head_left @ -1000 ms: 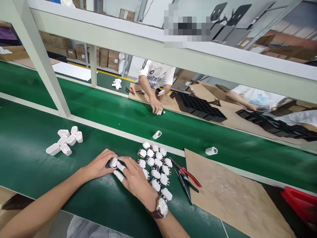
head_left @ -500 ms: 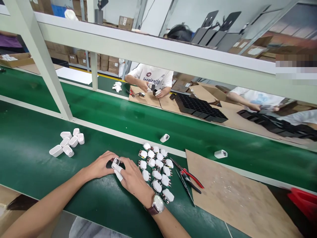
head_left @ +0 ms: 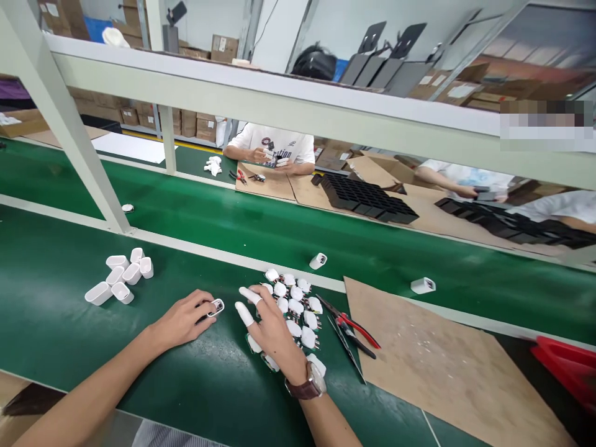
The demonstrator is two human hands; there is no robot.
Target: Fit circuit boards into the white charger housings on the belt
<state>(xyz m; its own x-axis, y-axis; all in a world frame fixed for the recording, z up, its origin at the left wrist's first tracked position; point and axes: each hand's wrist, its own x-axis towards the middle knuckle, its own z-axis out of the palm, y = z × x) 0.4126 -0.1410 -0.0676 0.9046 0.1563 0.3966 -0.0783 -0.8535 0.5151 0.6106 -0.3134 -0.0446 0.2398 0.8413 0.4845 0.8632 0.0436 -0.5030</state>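
Note:
My left hand (head_left: 184, 318) closes its fingers on a white plastic charger housing (head_left: 216, 307) at the green bench top; dark parts show inside its open end. My right hand (head_left: 270, 326), with white finger cots on two fingers and a watch at the wrist, is open over the left side of a cluster of white-topped circuit boards (head_left: 295, 307). It covers part of that cluster, and whether it touches any board I cannot tell. Several hollow white housings (head_left: 99, 293) stand in a group left of my left hand.
Red-and-black pliers (head_left: 351, 329) and tweezers (head_left: 347, 351) lie right of the boards, beside a brown board (head_left: 433, 354). Two white housings (head_left: 318, 261) and a small white piece (head_left: 127, 208) sit on the green conveyor. Beyond it, co-workers handle parts near black trays (head_left: 367, 197).
My right hand has let go of the housing and moved right, over the circuit boards, its fingers spreading. The left hand keeps the housing. A small white piece has appeared on the conveyor at left.

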